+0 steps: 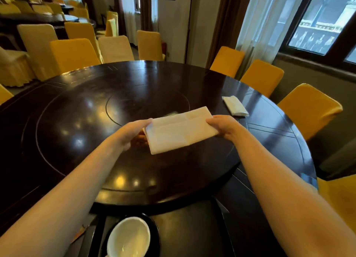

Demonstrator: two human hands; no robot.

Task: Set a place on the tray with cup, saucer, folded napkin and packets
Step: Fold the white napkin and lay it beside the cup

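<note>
A white folded napkin (180, 130) is held just above the dark round table, its long side slanting up to the right. My left hand (133, 131) grips its left end and my right hand (224, 126) grips its right end. At the bottom edge of the view a white cup (129, 237) sits on a dark saucer (155, 235), inside a dark tray (192, 228) whose raised rim shows at left and right. A second white napkin or packet (235, 105) lies flat on the table at the right, beyond my right hand.
The dark round table (77, 122) has a large inset turntable in its middle. Yellow-covered chairs (308, 110) ring the table on the far and right sides. A window with white curtains (269, 25) is at the upper right.
</note>
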